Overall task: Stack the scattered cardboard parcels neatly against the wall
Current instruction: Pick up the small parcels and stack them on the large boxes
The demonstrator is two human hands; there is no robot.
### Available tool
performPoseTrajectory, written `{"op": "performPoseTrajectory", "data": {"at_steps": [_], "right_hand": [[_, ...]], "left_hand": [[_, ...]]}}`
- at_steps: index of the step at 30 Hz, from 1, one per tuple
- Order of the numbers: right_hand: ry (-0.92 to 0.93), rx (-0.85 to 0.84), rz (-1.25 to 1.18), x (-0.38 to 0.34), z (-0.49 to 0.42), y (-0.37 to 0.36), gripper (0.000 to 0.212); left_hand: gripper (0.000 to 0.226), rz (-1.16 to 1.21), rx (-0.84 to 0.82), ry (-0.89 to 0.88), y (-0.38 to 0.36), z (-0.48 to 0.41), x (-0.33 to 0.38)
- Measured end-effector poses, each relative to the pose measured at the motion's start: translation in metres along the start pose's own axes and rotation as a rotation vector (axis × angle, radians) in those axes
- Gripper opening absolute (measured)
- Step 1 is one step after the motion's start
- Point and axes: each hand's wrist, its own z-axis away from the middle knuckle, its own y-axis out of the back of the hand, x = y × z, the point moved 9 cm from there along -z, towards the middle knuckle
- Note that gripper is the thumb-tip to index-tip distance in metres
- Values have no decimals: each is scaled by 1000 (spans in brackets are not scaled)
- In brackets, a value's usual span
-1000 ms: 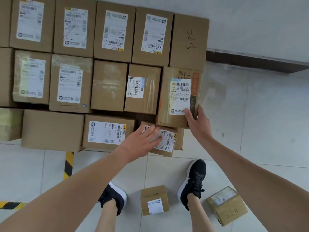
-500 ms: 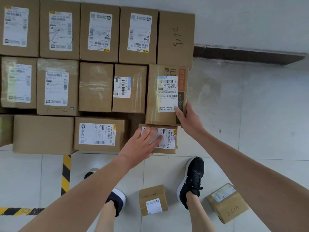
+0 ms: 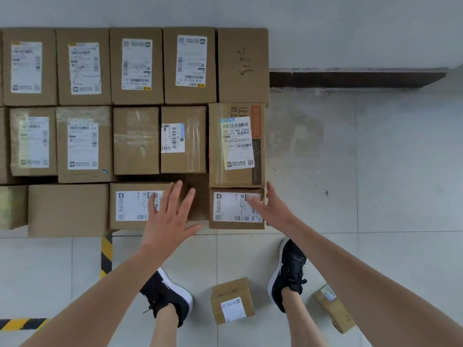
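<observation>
Both hands open: left hand (image 3: pixel 168 216) hovering, right hand (image 3: pixel 271 209) flat on small parcel (image 3: pixel 233 209) at stack's front-right corner; hard shove w/ it could skew rows.

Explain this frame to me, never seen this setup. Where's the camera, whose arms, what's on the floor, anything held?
There is no robot here. A person wears a wide-angle camera on the head, looking forward and down, so you see their own bare arms and black shoes from above. It is the only view.

Against the wall, rows of cardboard parcels are stacked, most with white shipping labels. The left hand is spread open over a labelled parcel in the front row. The right hand lies flat against the right side of a small labelled parcel at the row's end, fingers across its top. Neither hand grips or lifts anything.

Two parcels are loose on the tiled floor: one between the feet, one by the right arm. Yellow-black hazard tape marks the floor.
</observation>
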Motion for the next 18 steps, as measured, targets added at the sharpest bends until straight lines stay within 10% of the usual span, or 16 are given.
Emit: {"op": "performPoseTrajectory", "data": {"at_steps": [5,18], "right_hand": [[-176,-50,-104,28,6,-35,47],[-119,96,32,4,-2,-21,27]], "left_hand": [[121,185,-282,478,-45,31,-74],[114,340,-297,458,-45,7,-23]]}}
